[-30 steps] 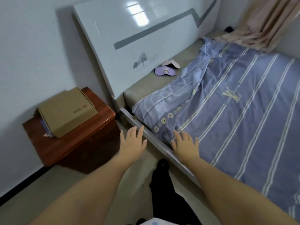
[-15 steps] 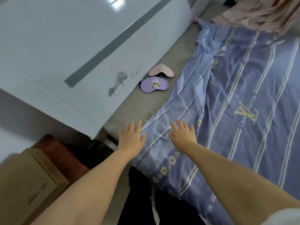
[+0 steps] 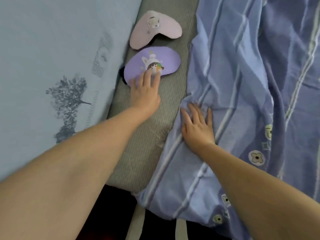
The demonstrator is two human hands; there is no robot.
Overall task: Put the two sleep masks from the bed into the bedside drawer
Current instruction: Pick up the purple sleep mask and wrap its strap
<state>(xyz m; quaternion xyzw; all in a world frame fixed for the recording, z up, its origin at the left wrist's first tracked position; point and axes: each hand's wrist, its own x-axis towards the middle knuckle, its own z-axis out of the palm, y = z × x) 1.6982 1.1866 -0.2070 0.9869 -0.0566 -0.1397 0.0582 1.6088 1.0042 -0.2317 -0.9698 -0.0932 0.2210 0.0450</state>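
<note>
A: Sleep masks, where are they?
B: Purple mask (image 3: 152, 64), cartoon print, lies on the grey mattress strip (image 3: 138, 153) by the headboard (image 3: 52, 66); pink mask (image 3: 155, 30) lies just beyond it, touching.
A: Hands?
B: Left hand (image 3: 144, 91) is spread, fingertips on the purple mask's near edge, gripping nothing. Right hand (image 3: 197, 126) lies flat and open on the striped blue quilt (image 3: 251, 84), to the right.

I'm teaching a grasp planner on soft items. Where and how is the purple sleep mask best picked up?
Pinch the purple sleep mask at its near edge, coming from above on the person's side, where the left hand already rests. It lies flat, thin and soft on the mattress.
</note>
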